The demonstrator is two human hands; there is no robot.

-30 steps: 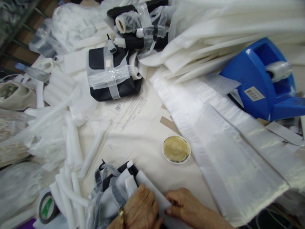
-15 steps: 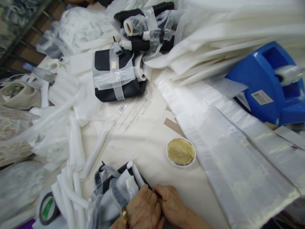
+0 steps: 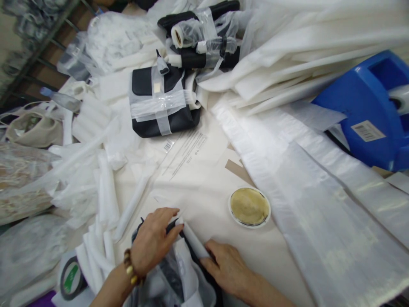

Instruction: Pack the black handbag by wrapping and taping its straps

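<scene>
A black bag (image 3: 220, 294) lies at the bottom of the view with clear plastic and white padding (image 3: 188, 264) in its opening. A white foam tube (image 3: 193, 238) runs along the bag's right edge. My right hand (image 3: 228, 264) has thumb and forefinger closed on the near end of this tube. Over the bag's far corner reaches my left hand (image 3: 155, 236), thumb and fingers apart, its thumb close to the tube's far end. It wears a bead bracelet (image 3: 129, 267). The rest of the bag is partly hidden by the left arm and the frame's edge.
Another black bag (image 3: 143, 123), strapped with clear plastic, lies farther back. A round tin (image 3: 249, 207) of yellowish stuff is right of my hands. Plastic sleeves (image 3: 319, 204) and a blue holder (image 3: 361, 102) are at right. Foam tubes (image 3: 89, 260) and a tape roll (image 3: 72, 279) lie left.
My hands were together at the bag's near right edge. My left hand has moved away to the far left corner and spread its fingers; the right stays near the edge.
</scene>
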